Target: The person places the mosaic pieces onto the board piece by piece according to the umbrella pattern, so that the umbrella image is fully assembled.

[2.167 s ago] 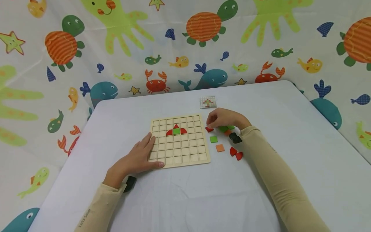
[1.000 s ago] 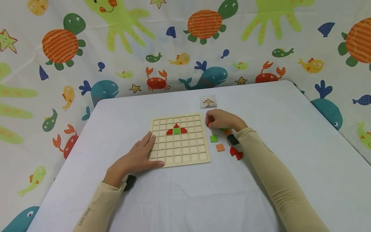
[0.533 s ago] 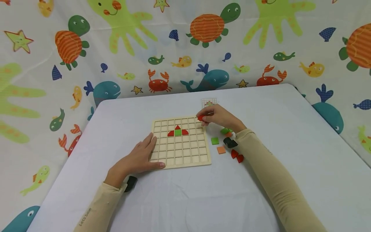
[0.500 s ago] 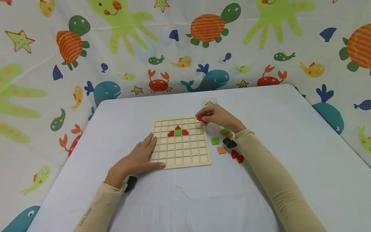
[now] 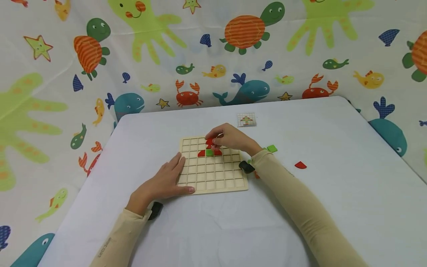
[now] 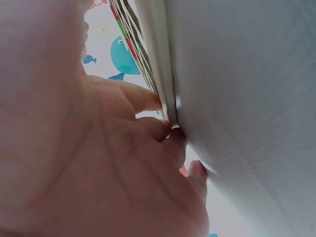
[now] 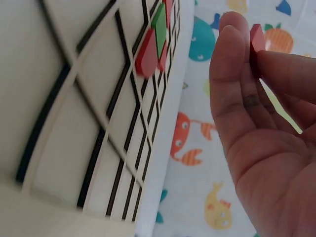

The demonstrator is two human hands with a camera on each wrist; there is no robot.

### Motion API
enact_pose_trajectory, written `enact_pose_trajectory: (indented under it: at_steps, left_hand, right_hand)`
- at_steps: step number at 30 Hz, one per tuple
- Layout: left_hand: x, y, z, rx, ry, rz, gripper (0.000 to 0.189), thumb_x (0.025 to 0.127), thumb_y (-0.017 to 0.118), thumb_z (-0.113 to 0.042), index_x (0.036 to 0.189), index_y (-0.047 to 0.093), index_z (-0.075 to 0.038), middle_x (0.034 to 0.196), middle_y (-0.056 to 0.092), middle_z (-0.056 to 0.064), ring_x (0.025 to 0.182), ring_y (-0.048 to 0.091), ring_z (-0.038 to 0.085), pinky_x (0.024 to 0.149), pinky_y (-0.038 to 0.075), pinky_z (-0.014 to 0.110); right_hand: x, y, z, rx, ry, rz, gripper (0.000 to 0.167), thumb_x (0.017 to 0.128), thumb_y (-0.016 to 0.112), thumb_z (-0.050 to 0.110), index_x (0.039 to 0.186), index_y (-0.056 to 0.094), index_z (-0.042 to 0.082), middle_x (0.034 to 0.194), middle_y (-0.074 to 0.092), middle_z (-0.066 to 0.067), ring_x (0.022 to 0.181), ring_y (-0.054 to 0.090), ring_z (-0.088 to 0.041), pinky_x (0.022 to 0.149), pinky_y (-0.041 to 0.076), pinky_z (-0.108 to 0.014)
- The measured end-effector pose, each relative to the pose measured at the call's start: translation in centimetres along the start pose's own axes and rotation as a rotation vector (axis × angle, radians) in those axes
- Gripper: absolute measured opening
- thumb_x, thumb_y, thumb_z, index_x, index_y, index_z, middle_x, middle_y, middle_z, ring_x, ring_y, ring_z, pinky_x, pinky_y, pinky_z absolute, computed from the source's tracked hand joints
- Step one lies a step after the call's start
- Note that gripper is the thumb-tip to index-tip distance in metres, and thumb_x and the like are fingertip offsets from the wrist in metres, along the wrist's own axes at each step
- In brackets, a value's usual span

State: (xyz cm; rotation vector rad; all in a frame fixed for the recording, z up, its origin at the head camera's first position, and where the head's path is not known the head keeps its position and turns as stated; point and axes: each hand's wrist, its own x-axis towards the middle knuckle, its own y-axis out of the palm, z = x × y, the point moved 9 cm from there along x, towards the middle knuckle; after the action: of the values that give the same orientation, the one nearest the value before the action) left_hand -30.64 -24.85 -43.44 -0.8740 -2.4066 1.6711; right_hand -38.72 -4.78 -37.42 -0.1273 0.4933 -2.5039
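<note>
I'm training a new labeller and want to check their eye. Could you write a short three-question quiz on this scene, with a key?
1. Which hand pinches a red tile?
2. True or false: the left hand touches the left edge of the wooden grid board.
3. Where is the printed pattern card?
A) Under the left hand
B) On the white-covered table, beyond the board
C) On top of the board

Key:
1. The right hand
2. True
3. B
</note>
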Motion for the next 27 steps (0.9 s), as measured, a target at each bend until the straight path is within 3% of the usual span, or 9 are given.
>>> enact_pose_trajectory:
  at_steps: [7,11,18,27]
  left_hand:
    - [0.1,-0.1,0.0,0.0,0.02,0.0,0.126,0.089,0.078,-0.066,0.168,0.013,0.006,0.177,0.002,0.025,0.162,0.01,0.042,0.128,0.011,0.062]
    - [0.1,-0.1,0.1,-0.001,0.017,0.004,0.126,0.089,0.078,-0.067,0.169,0.013,0.006,0.177,0.002,0.025,0.163,0.009,0.042,0.128,0.01,0.062]
    - [0.2,-0.1,0.1,-0.005,0.023,0.007,0.125,0.089,0.079,-0.064,0.169,0.012,0.006,0.177,0.001,0.025,0.163,0.007,0.043,0.128,0.01,0.063]
    - [0.2,-0.1,0.0,-0.006,0.028,0.007,0.125,0.089,0.079,-0.063,0.169,0.012,0.006,0.177,0.001,0.025,0.163,0.006,0.042,0.128,0.009,0.063]
  right_hand:
    - [1.8,2.4,1.3,-0.194,-0.055,0.022,0.012,0.101,0.07,0.001,0.11,0.079,0.001,0.097,0.076,-0.007,0.089,0.067,-0.021,0.085,0.058,-0.031]
    - [2.7,3.7,1.9,-0.235,-0.067,0.052,0.01,0.099,0.072,0.001,0.103,0.08,0.002,0.093,0.076,-0.005,0.087,0.067,-0.02,0.082,0.058,-0.03]
    - [3.8,5.9,1.8,-0.322,-0.056,0.116,0.012,0.098,0.069,-0.004,0.1,0.081,-0.001,0.082,0.073,-0.004,0.073,0.065,-0.016,0.07,0.056,-0.025]
    - [4.4,7.4,2.3,-0.483,-0.083,0.169,0.013,0.097,0.07,-0.004,0.097,0.082,0.001,0.087,0.073,-0.004,0.081,0.064,-0.015,0.076,0.055,-0.025]
